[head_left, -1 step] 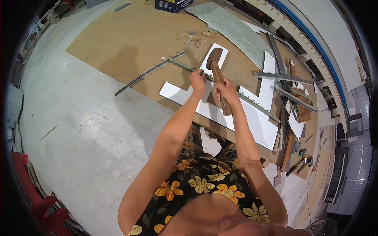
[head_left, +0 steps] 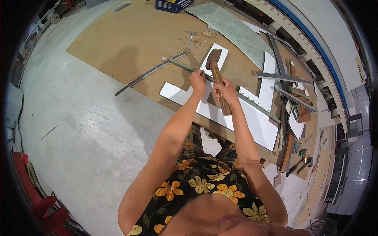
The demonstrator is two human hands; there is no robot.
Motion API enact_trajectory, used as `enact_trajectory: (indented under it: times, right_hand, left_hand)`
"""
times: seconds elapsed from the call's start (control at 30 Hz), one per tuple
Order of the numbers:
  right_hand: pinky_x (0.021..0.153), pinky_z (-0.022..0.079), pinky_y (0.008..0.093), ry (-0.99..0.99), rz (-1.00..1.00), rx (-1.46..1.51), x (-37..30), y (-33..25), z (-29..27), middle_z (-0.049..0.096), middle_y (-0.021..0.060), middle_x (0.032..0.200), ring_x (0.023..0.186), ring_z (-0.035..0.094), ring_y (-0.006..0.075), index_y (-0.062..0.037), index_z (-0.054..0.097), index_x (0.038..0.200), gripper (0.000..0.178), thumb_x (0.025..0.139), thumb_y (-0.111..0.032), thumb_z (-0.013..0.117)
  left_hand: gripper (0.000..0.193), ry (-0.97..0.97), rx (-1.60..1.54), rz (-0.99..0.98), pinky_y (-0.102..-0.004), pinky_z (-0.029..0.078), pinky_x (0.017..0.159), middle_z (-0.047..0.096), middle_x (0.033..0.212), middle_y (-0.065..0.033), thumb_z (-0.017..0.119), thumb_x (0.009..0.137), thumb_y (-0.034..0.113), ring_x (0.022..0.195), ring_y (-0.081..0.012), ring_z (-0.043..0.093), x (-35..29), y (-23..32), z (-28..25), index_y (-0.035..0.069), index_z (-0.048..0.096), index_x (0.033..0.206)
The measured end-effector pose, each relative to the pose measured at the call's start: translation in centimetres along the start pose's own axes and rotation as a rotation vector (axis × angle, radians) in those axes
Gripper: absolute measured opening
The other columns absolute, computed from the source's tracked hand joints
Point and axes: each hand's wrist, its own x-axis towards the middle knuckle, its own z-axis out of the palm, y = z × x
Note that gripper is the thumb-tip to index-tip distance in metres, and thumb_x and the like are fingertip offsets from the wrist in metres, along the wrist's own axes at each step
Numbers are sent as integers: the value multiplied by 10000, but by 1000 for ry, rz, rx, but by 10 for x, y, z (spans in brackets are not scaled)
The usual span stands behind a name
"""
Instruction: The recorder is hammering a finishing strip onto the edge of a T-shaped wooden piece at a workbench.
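Grey concrete floor [head_left: 78, 129] fills the left half of the frame; a large brown board [head_left: 130, 43] lies flat on it across the upper centre, bearing most of the items.

Left hand [head_left: 198, 82]: centre of frame, fingers pinched closed on something small at the metal strip; the item between the fingertips is too small to make out.

Right hand [head_left: 225, 91]: just right of the left hand, clenched around the wooden handle of a hammer [head_left: 217, 74]. Hammer head points toward the top of the frame, above a white panel piece; the handle end juts out below the fist.

Metal strip [head_left: 220, 87]: long, thin, running diagonally from upper centre to right of centre, passing under both hands.

Second metal strip [head_left: 147, 74]: dark, lying from the board's edge onto the floor, left of the hands.

White panel [head_left: 252, 122]: flat, notched, lying on the board beneath and below the hands.

Grey patterned sheet [head_left: 236, 29]: upper centre-right, flat on the board.

Metal channel pieces [head_left: 281, 76]: several, crossed over one another, right of the hands.

Hand tools [head_left: 301, 163]: small cluster, lower right, at the board's edge.

Dark box [head_left: 173, 4]: top edge of frame.

Red frame [head_left: 43, 204]: lower left corner.

Floral garment [head_left: 201, 185]: black with yellow flowers, bottom centre, worn by the person.
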Motion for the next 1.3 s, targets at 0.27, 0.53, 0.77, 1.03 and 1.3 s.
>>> enact_trajectory:
  times: [0.27, 0.53, 0.77, 1.03, 1.3]
  right_hand:
    - [392, 409, 252, 0, 57, 27, 8, 8, 3, 554, 38, 656, 449, 483, 88, -29, 528, 1006, 188, 870, -120, 620]
    - [395, 402, 246, -79, 22, -74, 27, -20, 29, 555, 27, 663, 440, 478, 87, -31, 538, 994, 178, 856, -114, 613]
    - [399, 404, 244, -32, 118, -17, 42, -7, 15, 549, 19, 660, 459, 487, 84, -36, 542, 992, 176, 855, -121, 613]
    - [399, 397, 251, -14, 46, -73, -37, -14, -7, 523, 21, 624, 435, 471, 90, -30, 522, 1006, 180, 863, -116, 587]
    - [394, 396, 248, 95, 51, -115, -142, 38, -46, 522, 19, 628, 427, 465, 91, -2, 533, 1156, 296, 870, -78, 556]
  left_hand:
    - [133, 38, -19, -3, -389, 495, 639, 651, 748, -235, 614, 759, -15, 686, -340, 658, -1, 0, 3, -39, 693, 863]
    - [140, 16, -310, -256, -396, 490, 571, 620, 673, -183, 567, 800, 22, 610, -292, 638, -2, -4, 3, -45, 679, 850]
    - [125, -409, -1094, -910, -385, 508, 532, 505, 571, -101, 504, 817, -13, 546, -253, 590, -4, -2, 4, -34, 622, 854]
    - [447, -33, 115, 147, -492, 517, 755, 537, 1016, -221, 625, 783, 2, 897, -415, 604, -17, 11, -9, 57, 499, 1208]
    - [203, -81, 512, 522, -445, 485, 726, 502, 1012, -165, 552, 855, 89, 916, -329, 574, 11, -24, -33, 107, 689, 1004]
